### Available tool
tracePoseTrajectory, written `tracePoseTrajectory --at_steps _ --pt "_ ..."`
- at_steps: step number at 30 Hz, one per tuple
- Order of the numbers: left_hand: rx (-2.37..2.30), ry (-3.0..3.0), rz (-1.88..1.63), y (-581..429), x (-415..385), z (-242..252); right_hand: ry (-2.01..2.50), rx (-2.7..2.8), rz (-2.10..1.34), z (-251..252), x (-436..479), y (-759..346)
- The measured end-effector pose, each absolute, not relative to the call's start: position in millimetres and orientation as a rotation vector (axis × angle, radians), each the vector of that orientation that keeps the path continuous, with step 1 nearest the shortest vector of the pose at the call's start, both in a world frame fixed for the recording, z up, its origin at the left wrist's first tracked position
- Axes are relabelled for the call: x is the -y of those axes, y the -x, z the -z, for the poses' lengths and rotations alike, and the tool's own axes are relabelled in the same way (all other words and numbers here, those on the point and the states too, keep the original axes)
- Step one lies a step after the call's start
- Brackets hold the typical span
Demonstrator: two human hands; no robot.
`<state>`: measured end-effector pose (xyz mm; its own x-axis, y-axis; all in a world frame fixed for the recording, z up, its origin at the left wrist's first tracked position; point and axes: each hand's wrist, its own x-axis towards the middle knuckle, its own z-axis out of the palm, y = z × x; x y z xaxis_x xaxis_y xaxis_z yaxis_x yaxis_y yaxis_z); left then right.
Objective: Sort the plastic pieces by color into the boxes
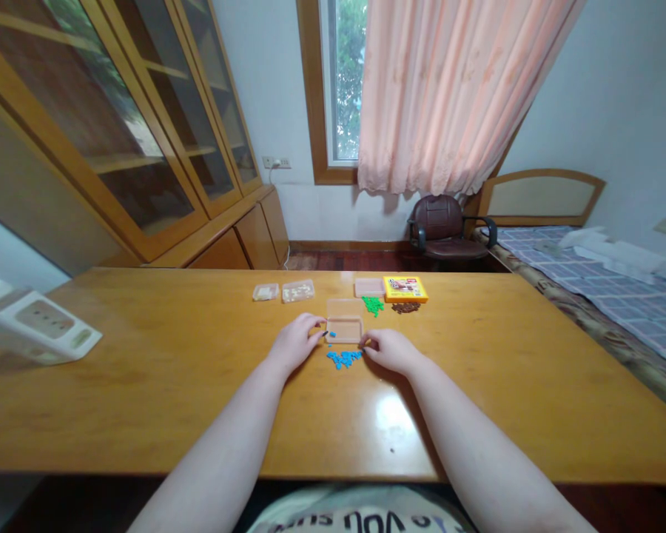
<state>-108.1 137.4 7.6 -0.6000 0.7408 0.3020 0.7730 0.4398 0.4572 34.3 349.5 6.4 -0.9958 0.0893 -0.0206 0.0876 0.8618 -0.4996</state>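
A small clear plastic box [344,342] lies open on the table, its lid part [344,306] tilted back behind it. Inside, at the left end, sits a blue piece [333,334]. My left hand [298,342] is at the box's left side, thumb and forefinger closed on its edge. At the near right corner, my right hand [387,348] has its fingers pinched together, touching or very near the box; what they hold is too small to make out. A loose pile of small blue pieces [344,360] lies just in front of the box, between my hands.
Behind the box are green pieces [373,305], brown pieces [406,307], a yellow carton [405,289] and another clear tray [369,287]. Two clear boxes [298,291] with pale pieces stand back left. A white container [38,326] is at the table's left.
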Motion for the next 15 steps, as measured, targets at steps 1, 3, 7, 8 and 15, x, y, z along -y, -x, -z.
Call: tracePoseTrajectory --at_steps 1,3,7,8,15 --pt "2.618 1.425 0.849 107.6 -136.3 -9.0 0.132 3.038 -0.812 -5.7 -349.7 -34.5" --pt "2.634 1.532 0.768 107.2 -133.7 -11.7 0.100 3.047 -0.822 -3.5 -350.0 -34.5" --pt "2.715 1.680 0.571 107.3 -131.1 -11.5 0.023 3.069 -0.817 0.1 -350.3 -33.4" --pt "2.728 1.709 0.535 107.0 -131.2 -10.3 0.005 3.070 -0.807 0.4 -350.3 -33.1" --pt "2.790 1.732 0.485 101.4 -134.9 -4.4 0.013 3.066 -0.689 -0.8 -348.0 -33.1"
